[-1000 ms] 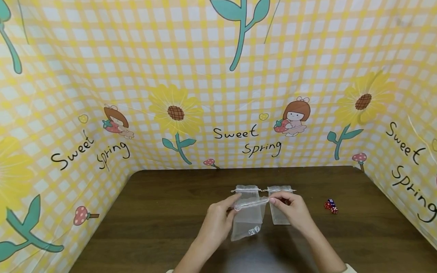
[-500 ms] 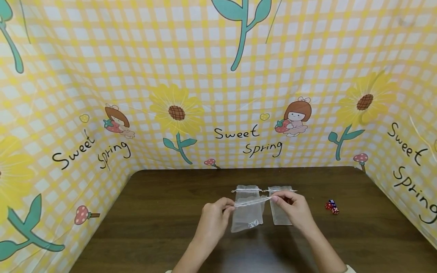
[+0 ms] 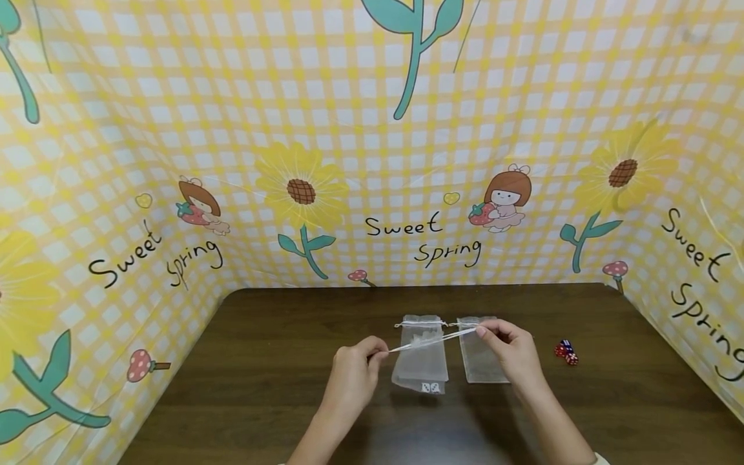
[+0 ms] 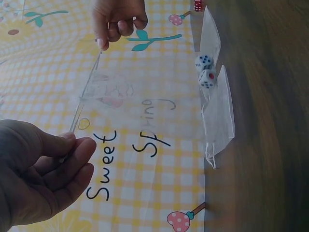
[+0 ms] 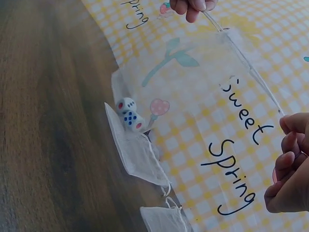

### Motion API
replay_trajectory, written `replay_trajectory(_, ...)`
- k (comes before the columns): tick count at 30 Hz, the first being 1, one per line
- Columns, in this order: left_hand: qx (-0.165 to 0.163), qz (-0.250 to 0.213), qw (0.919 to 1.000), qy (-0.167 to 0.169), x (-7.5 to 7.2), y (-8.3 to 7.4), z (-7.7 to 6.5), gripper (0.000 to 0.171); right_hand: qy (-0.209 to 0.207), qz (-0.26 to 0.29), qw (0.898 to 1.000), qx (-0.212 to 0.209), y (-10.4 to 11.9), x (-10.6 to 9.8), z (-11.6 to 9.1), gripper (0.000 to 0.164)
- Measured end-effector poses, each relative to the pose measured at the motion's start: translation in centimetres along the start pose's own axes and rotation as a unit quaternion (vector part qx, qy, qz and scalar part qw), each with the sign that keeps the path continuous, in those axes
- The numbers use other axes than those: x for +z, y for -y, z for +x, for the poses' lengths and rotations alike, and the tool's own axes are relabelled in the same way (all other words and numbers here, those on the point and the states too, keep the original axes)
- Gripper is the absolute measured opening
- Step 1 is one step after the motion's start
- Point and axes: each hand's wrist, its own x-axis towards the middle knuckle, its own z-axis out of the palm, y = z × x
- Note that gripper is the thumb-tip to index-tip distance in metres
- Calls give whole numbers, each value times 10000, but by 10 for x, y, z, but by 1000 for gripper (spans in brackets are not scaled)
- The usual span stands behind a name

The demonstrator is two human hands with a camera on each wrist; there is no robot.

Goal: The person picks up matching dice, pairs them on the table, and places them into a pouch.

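Observation:
A sheer white drawstring bag [image 4: 130, 104] hangs stretched between my hands, with two white dice [image 3: 431, 387] at its bottom. Its mouth looks gathered, and the drawstring [image 3: 450, 336] runs taut to both sides. My left hand [image 3: 351, 378] pinches one end between thumb and index finger. Thumb and fingers of my right hand [image 3: 514, 355] pinch the other end, higher and to the right. Behind the hanging bag a second sheer bag [image 3: 421, 320] lies flat on the table, partly covered. A third bag [image 3: 481, 361] lies beside it, partly behind my right hand.
Red and blue dice [image 3: 566, 352] sit in a small cluster on the dark wooden table [image 3: 250, 361], right of my right hand. A yellow checked cloth [image 3: 407, 161] with printed flowers and lettering stands around the back and sides.
My hands have moved apart, the left one leftward and the right one slightly rightward. The drawstring is drawn out of the bag at both sides and the mouth has bunched up.

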Motion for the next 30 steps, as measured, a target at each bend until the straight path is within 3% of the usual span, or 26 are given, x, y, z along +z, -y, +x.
replay_trajectory(9, -100, 380, 9991, -159, 0, 2, -1, 13, -93, -81, 9999, -31, 1, 5, -2, 14)
replay_trajectory(17, -292, 755, 9955, -494, 2, 4, -4, 13, -259, -177, 9995, -49, 2, 11, -3, 8)
replay_trajectory(23, -301, 693, 9947, -696, 2, 4, -4, 12, -479, -317, 9982, 158, 4, 14, -3, 8)
replay_trajectory(30, -73, 549, 9942, -923, 5, 3, -4, 14, -697, -136, 9971, 277, 4, 16, -3, 8)
